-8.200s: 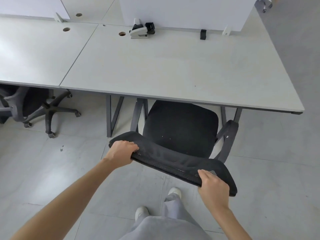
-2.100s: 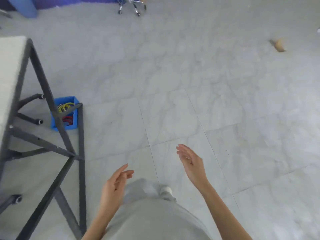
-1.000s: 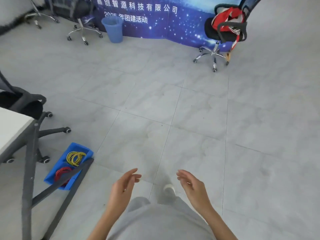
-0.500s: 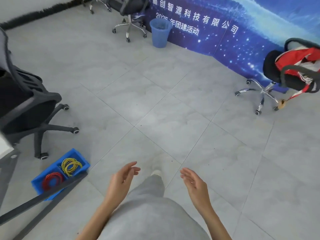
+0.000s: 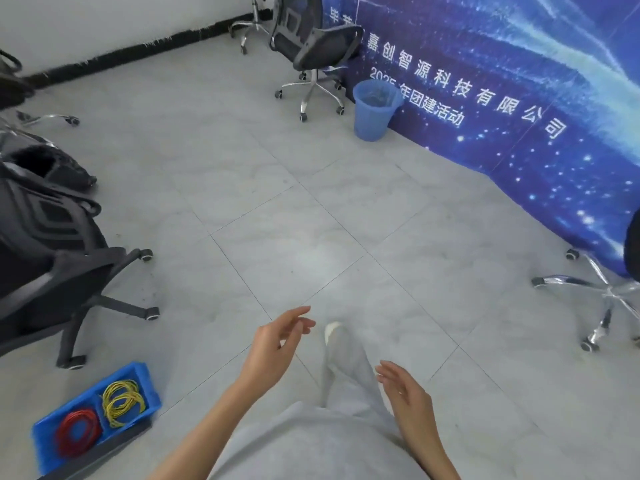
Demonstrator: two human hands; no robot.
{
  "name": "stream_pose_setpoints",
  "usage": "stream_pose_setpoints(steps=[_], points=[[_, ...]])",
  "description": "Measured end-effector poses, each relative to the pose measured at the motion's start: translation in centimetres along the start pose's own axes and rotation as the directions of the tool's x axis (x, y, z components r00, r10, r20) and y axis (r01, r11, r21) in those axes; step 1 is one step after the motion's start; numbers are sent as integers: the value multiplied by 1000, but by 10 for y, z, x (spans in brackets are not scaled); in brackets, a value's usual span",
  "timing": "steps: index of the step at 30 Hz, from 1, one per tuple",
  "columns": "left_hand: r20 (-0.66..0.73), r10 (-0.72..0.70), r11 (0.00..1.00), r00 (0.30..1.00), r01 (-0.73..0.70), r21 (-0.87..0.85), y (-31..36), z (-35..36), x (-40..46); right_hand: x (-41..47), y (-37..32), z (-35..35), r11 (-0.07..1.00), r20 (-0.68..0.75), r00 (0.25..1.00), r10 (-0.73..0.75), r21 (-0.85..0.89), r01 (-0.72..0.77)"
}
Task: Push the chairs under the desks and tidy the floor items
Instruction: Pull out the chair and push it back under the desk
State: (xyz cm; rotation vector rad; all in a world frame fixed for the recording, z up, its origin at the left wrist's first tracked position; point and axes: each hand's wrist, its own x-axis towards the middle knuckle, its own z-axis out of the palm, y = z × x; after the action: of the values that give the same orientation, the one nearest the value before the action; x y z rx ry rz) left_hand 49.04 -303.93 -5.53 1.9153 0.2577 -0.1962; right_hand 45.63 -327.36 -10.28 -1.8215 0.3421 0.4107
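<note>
My left hand (image 5: 273, 348) and my right hand (image 5: 405, 393) hang open in front of me over the grey tiled floor, holding nothing. A black office chair (image 5: 52, 258) stands at the left, its wheeled base out on the floor. A blue bin (image 5: 145, 386) with red and yellow rubber bands lies on the floor at the lower left, partly behind a dark desk leg (image 5: 100, 455). Another black chair (image 5: 311, 53) stands at the back by the blue banner. A chrome chair base (image 5: 602, 299) shows at the right edge.
A blue waste basket (image 5: 375, 110) stands against the blue banner (image 5: 519, 98) with white characters. A further chrome chair base (image 5: 249, 26) is at the far wall, and another chair (image 5: 20, 109) at the far left. My grey trouser leg and white shoe (image 5: 332, 332) are below.
My view has swung further left: the back chair and waste basket came closer to centre, the red-draped chair left the frame. Both hands stay open, the left raised slightly.
</note>
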Motion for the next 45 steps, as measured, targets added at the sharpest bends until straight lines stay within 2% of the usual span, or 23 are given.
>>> stream_pose_setpoints(steps=[4,8,13,17,23,27,30,34,37,41,45], points=[[-221,-149,988,964,139,-61,1,-11,61,130,-87,-2,992,179,980,-84,-74,98],[-417,-284,957,864,232,-172,9,-29,103,233,-178,27,971,397,904,-159,-103,216],[-564,-401,915,722,288,-282,3,-54,168,342,-255,89,926,592,782,-194,-153,346],[-631,-418,908,654,280,-310,-5,-96,253,420,-287,142,913,627,755,-190,-171,371],[-702,-321,947,635,222,-232,13,-206,387,506,-337,203,918,655,749,-100,-229,323],[-739,-285,958,611,174,-227,32,-281,452,559,-380,250,894,704,707,-64,-274,354],[-767,-312,950,561,156,-272,31,-322,488,597,-415,298,862,752,657,-55,-296,411],[-816,-419,908,398,181,-378,11,-353,514,644,-463,384,810,850,527,-5,-306,501],[-825,-518,853,226,205,-479,-5,-366,520,669,-502,461,748,933,358,30,-258,611],[-735,-670,724,-102,131,-678,-13,-369,530,684,-560,576,665,986,103,130,-164,729],[-577,-733,616,-361,10,-788,-9,-383,539,662,-601,682,620,973,-123,196,-26,784]])
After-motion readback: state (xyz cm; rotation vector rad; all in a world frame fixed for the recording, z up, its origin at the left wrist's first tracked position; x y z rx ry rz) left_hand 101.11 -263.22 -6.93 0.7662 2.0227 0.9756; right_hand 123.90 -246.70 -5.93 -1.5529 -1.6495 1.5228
